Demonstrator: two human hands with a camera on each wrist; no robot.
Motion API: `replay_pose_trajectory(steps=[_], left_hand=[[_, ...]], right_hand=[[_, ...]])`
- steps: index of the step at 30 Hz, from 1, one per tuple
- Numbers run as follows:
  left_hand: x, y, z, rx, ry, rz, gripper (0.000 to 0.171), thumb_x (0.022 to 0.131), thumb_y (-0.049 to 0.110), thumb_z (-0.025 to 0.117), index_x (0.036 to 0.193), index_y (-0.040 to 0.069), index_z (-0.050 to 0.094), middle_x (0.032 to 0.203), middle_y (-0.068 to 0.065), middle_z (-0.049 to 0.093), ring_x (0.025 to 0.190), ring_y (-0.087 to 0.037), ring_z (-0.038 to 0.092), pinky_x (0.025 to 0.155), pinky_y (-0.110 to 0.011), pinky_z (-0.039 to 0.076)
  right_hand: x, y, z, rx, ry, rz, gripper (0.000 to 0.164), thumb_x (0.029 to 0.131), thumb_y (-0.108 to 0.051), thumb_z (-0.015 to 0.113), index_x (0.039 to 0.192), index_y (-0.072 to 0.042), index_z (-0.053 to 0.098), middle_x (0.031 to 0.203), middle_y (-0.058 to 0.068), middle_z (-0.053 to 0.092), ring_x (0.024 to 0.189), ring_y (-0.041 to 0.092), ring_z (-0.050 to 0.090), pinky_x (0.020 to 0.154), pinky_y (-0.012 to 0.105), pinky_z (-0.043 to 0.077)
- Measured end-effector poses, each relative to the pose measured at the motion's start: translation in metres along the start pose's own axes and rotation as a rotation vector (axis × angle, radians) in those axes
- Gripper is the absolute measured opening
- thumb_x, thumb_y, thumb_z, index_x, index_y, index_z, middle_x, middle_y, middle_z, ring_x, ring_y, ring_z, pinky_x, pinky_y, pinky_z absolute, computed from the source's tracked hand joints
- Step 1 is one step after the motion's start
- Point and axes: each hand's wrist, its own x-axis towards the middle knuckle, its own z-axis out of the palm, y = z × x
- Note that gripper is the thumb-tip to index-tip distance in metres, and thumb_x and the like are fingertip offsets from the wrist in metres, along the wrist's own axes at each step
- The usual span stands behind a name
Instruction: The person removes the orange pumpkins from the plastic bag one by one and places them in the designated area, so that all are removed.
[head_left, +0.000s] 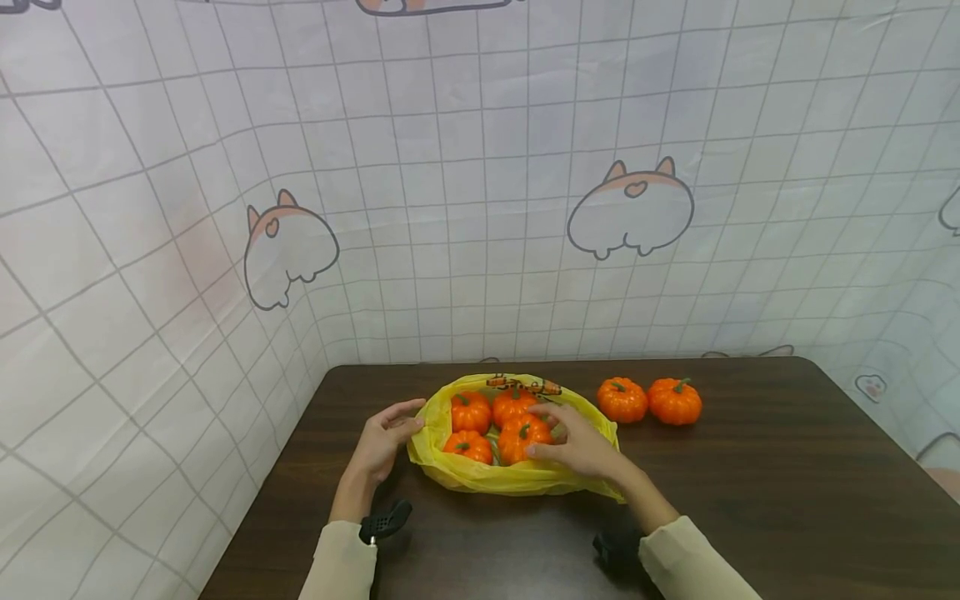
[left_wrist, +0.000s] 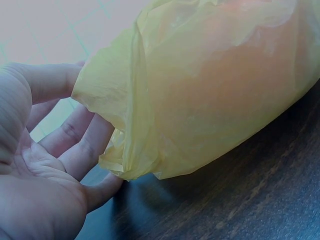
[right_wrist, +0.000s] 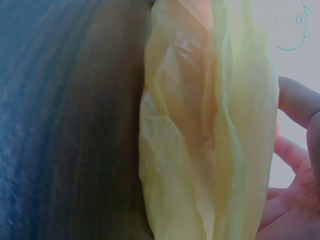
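A yellow plastic bag [head_left: 480, 477] lies with its mouth spread wide on the dark table. Several small orange pumpkins [head_left: 471, 412] with green stems sit inside it. At the bag's left edge my left hand [head_left: 380, 442] holds the rim between thumb and fingers; in the left wrist view some fingers pass behind the thin plastic. My right hand [head_left: 577, 442] reaches over the right rim, thumb and fingers around the front right pumpkin [head_left: 521, 439] in the bag. The bag's side hides part of that hand in the right wrist view.
Two more orange pumpkins, one on the left [head_left: 622, 400] and one on the right [head_left: 675, 402], stand side by side on the table [head_left: 780, 475] behind and right of the bag. A white gridded curtain [head_left: 480, 275] with cartoon animals hangs behind the table and along its left side.
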Motion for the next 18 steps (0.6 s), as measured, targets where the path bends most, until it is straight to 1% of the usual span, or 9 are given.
replay_pose_trajectory(steps=[5,8,10,13,18], left_hand=[[0.000,0.000,0.000,-0.007,0.001,0.000,0.045,0.097,0.007,0.068,0.140,-0.001,0.059,0.097,0.002,0.075,0.093,-0.010,0.069,0.084,-0.025,0.057],[0.000,-0.001,0.000,-0.006,0.003,0.000,0.045,0.097,0.007,0.068,0.140,-0.001,0.059,0.096,0.003,0.075,0.093,-0.010,0.069,0.084,-0.025,0.057],[0.000,0.000,0.000,-0.006,0.004,0.001,0.045,0.097,0.007,0.068,0.140,-0.001,0.059,0.096,0.003,0.075,0.092,-0.010,0.069,0.084,-0.025,0.057],[0.000,-0.001,0.000,-0.006,0.001,0.003,0.045,0.097,0.007,0.069,0.141,-0.001,0.059,0.096,0.003,0.075,0.092,-0.010,0.070,0.084,-0.025,0.057],[0.001,-0.002,-0.001,-0.019,-0.007,-0.001,0.045,0.097,0.007,0.068,0.141,-0.001,0.059,0.095,0.003,0.075,0.091,-0.010,0.070,0.083,-0.025,0.058]], right_hand=[[0.000,-0.001,-0.007,0.035,0.009,-0.001,0.063,0.092,-0.038,0.076,0.147,-0.016,0.053,0.137,0.019,0.053,0.115,0.032,0.059,0.089,0.043,0.056],[0.000,-0.003,-0.011,0.054,0.018,0.023,0.065,0.092,-0.040,0.076,0.148,-0.018,0.052,0.140,0.018,0.053,0.115,0.034,0.061,0.087,0.043,0.056],[-0.001,-0.004,-0.015,0.057,0.021,0.035,0.067,0.092,-0.042,0.076,0.149,-0.019,0.051,0.141,0.017,0.053,0.114,0.033,0.061,0.084,0.041,0.056],[-0.002,-0.005,-0.019,0.051,0.033,0.056,0.068,0.091,-0.046,0.076,0.149,-0.022,0.050,0.139,0.017,0.052,0.108,0.031,0.062,0.077,0.037,0.055],[-0.003,-0.004,-0.026,0.055,0.049,0.055,0.068,0.091,-0.048,0.076,0.149,-0.024,0.050,0.139,0.018,0.051,0.112,0.035,0.063,0.079,0.039,0.057]])
